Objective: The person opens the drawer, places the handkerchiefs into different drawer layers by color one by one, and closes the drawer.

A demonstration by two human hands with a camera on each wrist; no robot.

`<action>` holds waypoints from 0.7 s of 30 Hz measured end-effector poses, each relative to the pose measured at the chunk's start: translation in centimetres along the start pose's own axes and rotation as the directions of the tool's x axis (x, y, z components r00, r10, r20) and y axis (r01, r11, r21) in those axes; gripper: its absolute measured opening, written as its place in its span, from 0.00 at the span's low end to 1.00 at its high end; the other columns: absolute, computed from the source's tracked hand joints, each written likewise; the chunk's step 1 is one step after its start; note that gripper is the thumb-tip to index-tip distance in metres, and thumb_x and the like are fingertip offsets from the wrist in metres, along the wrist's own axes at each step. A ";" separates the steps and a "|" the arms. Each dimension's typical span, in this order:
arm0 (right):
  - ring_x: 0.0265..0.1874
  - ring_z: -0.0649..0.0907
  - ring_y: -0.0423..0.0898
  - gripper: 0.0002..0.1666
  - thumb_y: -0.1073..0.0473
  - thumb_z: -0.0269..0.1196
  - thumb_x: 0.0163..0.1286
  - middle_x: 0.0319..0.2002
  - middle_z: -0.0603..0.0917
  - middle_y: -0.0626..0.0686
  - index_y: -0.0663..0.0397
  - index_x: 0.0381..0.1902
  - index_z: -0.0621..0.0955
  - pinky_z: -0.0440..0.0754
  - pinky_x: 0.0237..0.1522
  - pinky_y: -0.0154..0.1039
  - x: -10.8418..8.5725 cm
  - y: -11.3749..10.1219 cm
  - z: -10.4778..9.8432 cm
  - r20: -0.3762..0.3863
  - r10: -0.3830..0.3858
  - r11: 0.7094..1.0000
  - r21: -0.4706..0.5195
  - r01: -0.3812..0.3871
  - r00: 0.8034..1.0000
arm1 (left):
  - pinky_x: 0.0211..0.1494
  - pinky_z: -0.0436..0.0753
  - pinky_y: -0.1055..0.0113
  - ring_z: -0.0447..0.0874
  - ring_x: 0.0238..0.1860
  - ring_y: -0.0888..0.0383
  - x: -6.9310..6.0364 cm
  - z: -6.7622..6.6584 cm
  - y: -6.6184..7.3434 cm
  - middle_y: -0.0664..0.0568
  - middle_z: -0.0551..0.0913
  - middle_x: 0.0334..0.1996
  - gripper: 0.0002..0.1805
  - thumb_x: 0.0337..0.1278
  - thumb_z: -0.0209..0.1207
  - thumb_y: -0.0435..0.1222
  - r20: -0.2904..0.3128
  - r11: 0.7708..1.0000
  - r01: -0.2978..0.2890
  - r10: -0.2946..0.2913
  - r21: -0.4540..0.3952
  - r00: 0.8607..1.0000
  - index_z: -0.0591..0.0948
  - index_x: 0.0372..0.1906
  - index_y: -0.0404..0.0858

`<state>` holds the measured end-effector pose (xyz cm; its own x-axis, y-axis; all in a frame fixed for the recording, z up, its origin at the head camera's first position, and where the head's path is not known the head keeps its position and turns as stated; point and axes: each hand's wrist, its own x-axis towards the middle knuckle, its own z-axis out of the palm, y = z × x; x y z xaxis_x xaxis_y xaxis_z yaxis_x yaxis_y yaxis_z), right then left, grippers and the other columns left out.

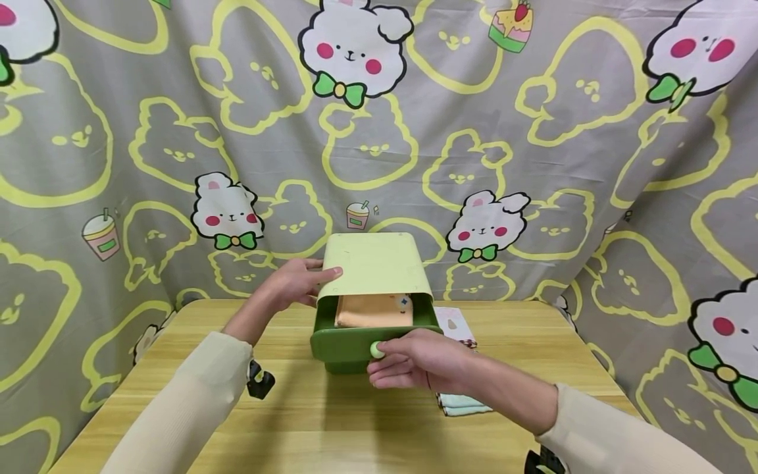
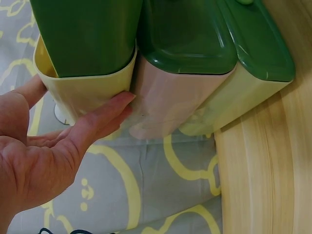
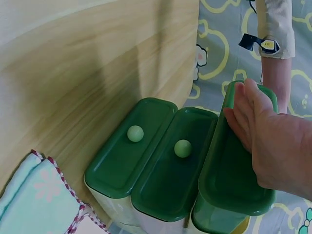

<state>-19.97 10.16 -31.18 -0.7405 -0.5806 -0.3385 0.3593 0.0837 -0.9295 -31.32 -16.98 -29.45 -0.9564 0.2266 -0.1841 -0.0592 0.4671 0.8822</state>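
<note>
A small cabinet of stacked drawers has a pale yellow top (image 1: 373, 260) and green drawer fronts. Its top drawer (image 1: 349, 342) is pulled part way out, and a folded orange cloth (image 1: 370, 309) lies inside. My right hand (image 1: 423, 359) pinches the round light green knob (image 1: 376, 350) between thumb and forefinger; in the right wrist view the hand hides that knob. My left hand (image 1: 296, 283) rests against the cabinet's upper left side, thumb over the top edge. In the left wrist view, its extended fingers (image 2: 109, 109) touch the pale yellow casing (image 2: 90, 92).
Folded cloths with checked edges, one pale pink (image 1: 454, 322) and one mint green (image 1: 464, 404), lie on the wooden table (image 1: 266, 395) right of the cabinet. Two lower drawers show knobs (image 3: 183, 148) and stand closed. A patterned curtain (image 1: 379, 164) hangs behind.
</note>
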 end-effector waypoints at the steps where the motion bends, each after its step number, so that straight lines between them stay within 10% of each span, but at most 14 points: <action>1: 0.46 0.89 0.50 0.23 0.59 0.56 0.79 0.45 0.88 0.62 0.78 0.58 0.75 0.85 0.56 0.41 0.2 0.0 0.0 -0.008 -0.004 1.000 0.003 0.004 1.000 | 0.52 0.88 0.56 0.81 0.60 0.43 0.0 0.0 0.0 0.37 0.74 0.68 0.46 0.70 0.59 0.54 -0.001 1.000 0.001 -0.001 0.004 1.000 0.57 0.79 0.32; 21: 0.47 0.90 0.49 0.25 0.57 0.53 0.81 0.60 0.80 0.72 0.72 0.65 0.72 0.86 0.54 0.39 3.9 -1.0 -1.4 -0.153 -0.070 0.997 -0.003 0.071 0.986 | 0.50 0.88 0.57 0.86 0.47 0.52 0.0 0.0 0.1 0.41 0.83 0.54 0.45 0.70 0.59 0.54 -0.003 1.000 0.008 -0.008 0.012 1.000 0.57 0.79 0.33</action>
<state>-24.02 8.88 -31.78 -0.8422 -0.4540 -0.2907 0.3044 0.0445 -0.9515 -31.38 -16.96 -29.33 -0.9568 0.2201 -0.1900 -0.0637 0.4790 0.8755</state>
